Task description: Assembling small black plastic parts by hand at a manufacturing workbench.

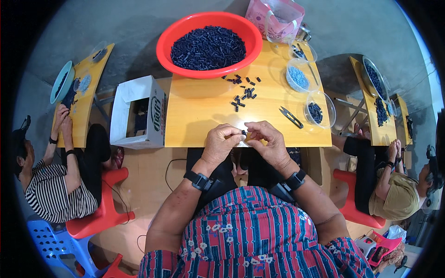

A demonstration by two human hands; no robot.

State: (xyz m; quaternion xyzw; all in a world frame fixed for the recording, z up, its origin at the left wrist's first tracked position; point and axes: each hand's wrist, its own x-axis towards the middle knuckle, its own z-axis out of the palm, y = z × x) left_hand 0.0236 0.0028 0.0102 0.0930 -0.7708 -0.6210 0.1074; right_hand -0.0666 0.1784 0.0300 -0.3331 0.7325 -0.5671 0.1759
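My left hand (221, 143) and my right hand (268, 141) meet at the near edge of a small wooden table (194, 116). Their fingertips pinch one small dark piece (244, 133) between them. Several loose dark pieces (243, 92) lie in the table's middle. Behind them a red basin (208, 44) is heaped with the same dark pieces. A small pair of snips (291, 117) lies to the right of my hands.
Clear plastic bowls hold blue beads (298, 76) and dark pieces (320, 111) at the table's right. A pink bag (276, 18) stands at the back. A white carton (139, 113) sits to the left. Two other people work at side tables on red stools.
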